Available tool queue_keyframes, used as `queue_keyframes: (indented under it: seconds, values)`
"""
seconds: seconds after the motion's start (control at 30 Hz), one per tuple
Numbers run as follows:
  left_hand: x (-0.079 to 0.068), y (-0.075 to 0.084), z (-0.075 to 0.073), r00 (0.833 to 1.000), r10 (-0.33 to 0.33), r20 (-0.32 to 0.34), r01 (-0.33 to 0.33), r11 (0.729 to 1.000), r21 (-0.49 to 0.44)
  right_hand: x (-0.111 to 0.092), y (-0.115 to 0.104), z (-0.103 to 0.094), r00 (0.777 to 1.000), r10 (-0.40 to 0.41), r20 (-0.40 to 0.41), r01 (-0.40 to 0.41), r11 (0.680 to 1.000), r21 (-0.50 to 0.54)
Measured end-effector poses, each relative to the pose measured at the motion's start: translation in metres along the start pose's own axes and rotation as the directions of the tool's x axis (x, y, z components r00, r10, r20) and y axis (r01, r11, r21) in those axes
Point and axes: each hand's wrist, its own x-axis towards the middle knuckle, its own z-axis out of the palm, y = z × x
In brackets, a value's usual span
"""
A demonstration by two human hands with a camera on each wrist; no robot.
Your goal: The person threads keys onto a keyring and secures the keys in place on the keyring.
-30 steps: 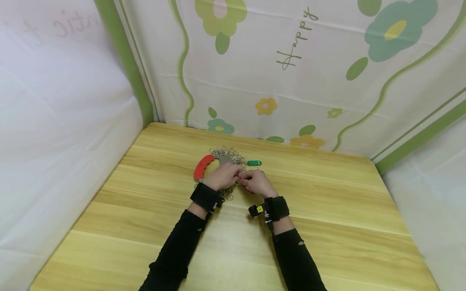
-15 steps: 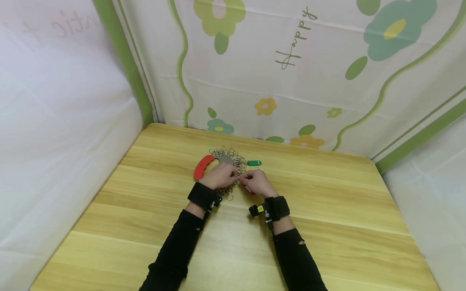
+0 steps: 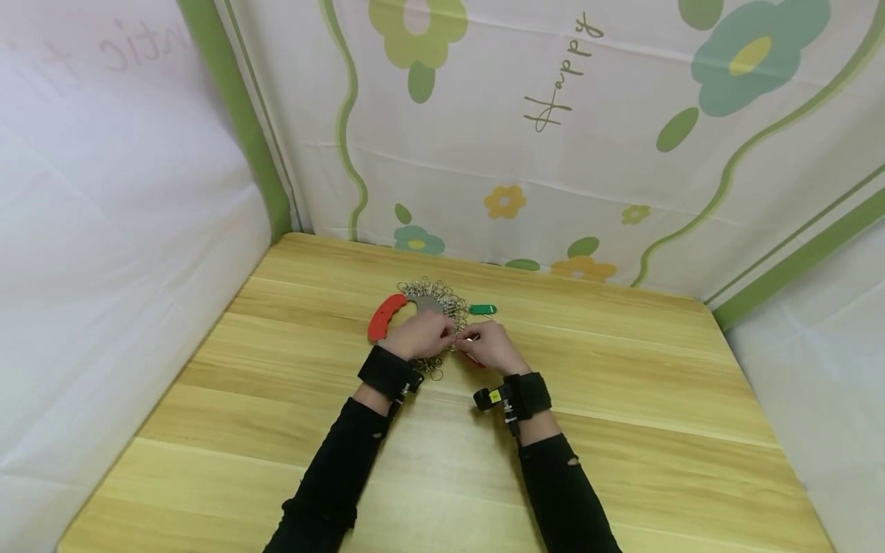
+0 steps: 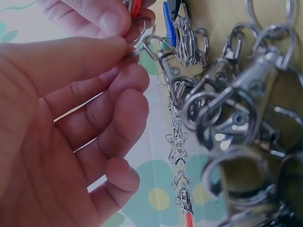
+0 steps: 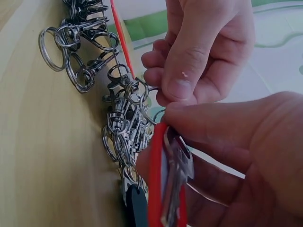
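A pile of metal key rings and clasps (image 3: 434,296) lies on the wooden table (image 3: 622,399) around a curved red handle (image 3: 384,316). My left hand (image 3: 445,336) pinches a small split ring on a clasp (image 4: 138,46) between thumb and forefinger. My right hand (image 3: 472,338) meets it fingertip to fingertip and grips a red-framed key tag with a key (image 5: 166,187). The clasps (image 5: 124,124) hang in a bunch between both hands. A blue tag (image 4: 169,20) sits among them. A green tag (image 3: 482,309) lies just beyond my right hand.
A flowered cloth (image 3: 553,138) rises behind the table, and a white cloth wall (image 3: 104,215) stands at the left. Bare wood stretches to the right of the hands and in front of them. Both forearms wear black sleeves and wrist straps.
The two hands have edged slightly closer together over the pile; the red handle, green tag and rings on the table lie where they were.
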Motion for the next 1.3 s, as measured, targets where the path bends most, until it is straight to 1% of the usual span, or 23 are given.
queue_keyframes:
  seconds: [0.13, 0.37, 0.5, 0.7, 0.77, 0.9, 1.0, 1.2, 1.3]
  values:
    - [-0.0002, -0.0021, -0.0005, 1.0, -0.008, -0.002, 0.008, 1.0, -0.016, 0.0005, 0.0012, 0.0002, 1.0, -0.012, -0.019, 0.012, 1.0, 0.012]
    - [-0.001, -0.0049, -0.0018, 0.999, -0.021, 0.024, 0.022, 0.998, -0.051, -0.0011, 0.0024, -0.0006, 1.0, 0.011, 0.008, -0.011, 0.994, 0.111]
    - [-0.002, -0.0044, -0.0027, 1.0, -0.01, 0.016, 0.01, 0.999, -0.051, -0.0014, 0.0034, -0.0008, 1.0, 0.015, 0.016, -0.017, 0.995, 0.097]
    - [-0.004, -0.0028, -0.0022, 1.0, 0.022, 0.008, -0.022, 1.0, -0.021, -0.0025, 0.0036, -0.0002, 0.999, 0.03, 0.021, -0.033, 0.991, 0.128]
    - [-0.0046, -0.0016, -0.0024, 1.0, 0.029, 0.002, -0.029, 1.0, -0.011, -0.0031, 0.0022, 0.0004, 0.999, 0.022, 0.023, -0.025, 0.992, 0.125]
    - [-0.0052, 0.0005, -0.0032, 1.0, 0.027, -0.008, -0.027, 1.0, 0.004, -0.0035, -0.0011, 0.0021, 0.999, -0.012, 0.035, 0.008, 0.995, 0.1]
    - [-0.005, 0.0008, -0.0037, 1.0, 0.017, -0.014, -0.017, 1.0, -0.004, -0.003, -0.0022, 0.0034, 0.999, -0.023, 0.038, 0.019, 0.996, 0.091]
    - [-0.0035, -0.0026, -0.0028, 1.0, 0.004, -0.013, -0.004, 0.999, -0.041, -0.0023, -0.0009, 0.0034, 1.0, -0.005, 0.025, 0.002, 0.995, 0.098]
    - [-0.0029, -0.0054, -0.0021, 1.0, 0.003, -0.005, -0.003, 0.999, -0.045, -0.0028, -0.0005, 0.0018, 1.0, 0.006, 0.016, -0.008, 0.995, 0.101]
